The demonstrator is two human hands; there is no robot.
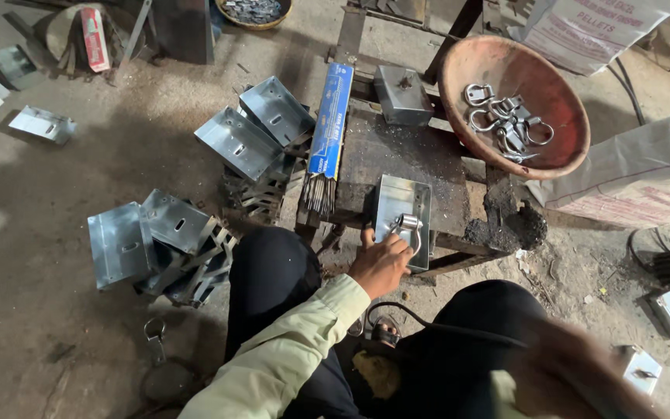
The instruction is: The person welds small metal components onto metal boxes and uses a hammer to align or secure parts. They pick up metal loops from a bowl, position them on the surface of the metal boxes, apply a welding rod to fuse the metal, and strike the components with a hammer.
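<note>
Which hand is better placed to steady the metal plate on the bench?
Probably the left hand: it already rests on the metal plate, beside its ring fitting. The right hand is a blur low in the frame, well away from the bench.

My left hand (381, 264) pins a metal loop fitting (407, 225) onto a folded steel plate (402, 203) lying on the dark counter (397, 151). My right hand (575, 372) is blurred, low at the edge. A rusty bowl (560, 93) holds more loops beside a blue electrode box (330, 120).
</note>
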